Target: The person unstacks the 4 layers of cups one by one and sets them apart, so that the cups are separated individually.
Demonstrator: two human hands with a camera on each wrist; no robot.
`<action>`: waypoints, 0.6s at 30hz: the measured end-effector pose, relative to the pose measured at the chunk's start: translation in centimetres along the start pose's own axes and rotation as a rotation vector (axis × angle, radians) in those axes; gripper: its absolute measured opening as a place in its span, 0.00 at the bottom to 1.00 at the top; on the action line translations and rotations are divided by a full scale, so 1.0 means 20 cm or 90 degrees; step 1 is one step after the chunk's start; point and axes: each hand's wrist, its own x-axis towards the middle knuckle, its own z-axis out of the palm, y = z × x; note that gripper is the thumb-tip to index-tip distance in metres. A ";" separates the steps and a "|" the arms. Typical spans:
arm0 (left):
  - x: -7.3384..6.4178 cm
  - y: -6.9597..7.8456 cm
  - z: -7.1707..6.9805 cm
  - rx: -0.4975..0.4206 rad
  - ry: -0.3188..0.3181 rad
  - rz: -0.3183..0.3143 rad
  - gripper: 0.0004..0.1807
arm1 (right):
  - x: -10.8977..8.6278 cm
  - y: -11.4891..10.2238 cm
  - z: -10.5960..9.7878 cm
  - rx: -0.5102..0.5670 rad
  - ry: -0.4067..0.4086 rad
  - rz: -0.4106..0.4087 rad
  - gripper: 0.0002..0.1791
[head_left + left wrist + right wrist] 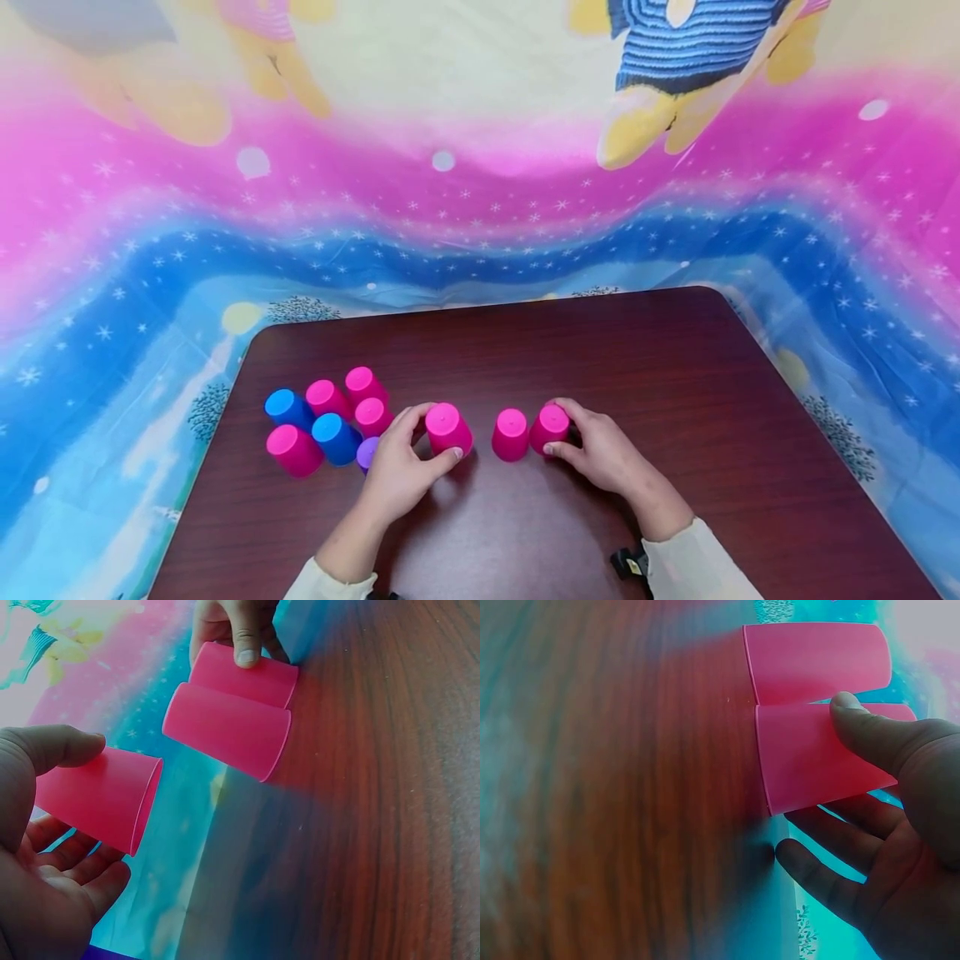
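Observation:
My left hand [401,471] grips an upside-down pink cup [447,429] between thumb and fingers; in the left wrist view its rim hangs above the table. To the right, my right hand [603,450] holds a second upside-down pink cup [550,429] by its sides, its rim at the tabletop. Close beside that one, on its left, stands a third pink cup [511,435], touched by neither hand in the head view. The right wrist view shows the right thumb [870,735] lying along the held cup's wall.
Left of my left hand several upside-down cups stand grouped: pink cups [295,452], blue cups [337,440] and a purple cup [367,452] partly hidden by the hand. They are on a dark brown wooden table [570,350]. A printed cloth [480,200] hangs behind the table.

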 end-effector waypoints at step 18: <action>-0.01 0.04 -0.11 0.015 0.026 -0.005 0.40 | 0.00 0.00 0.00 -0.001 0.005 -0.006 0.37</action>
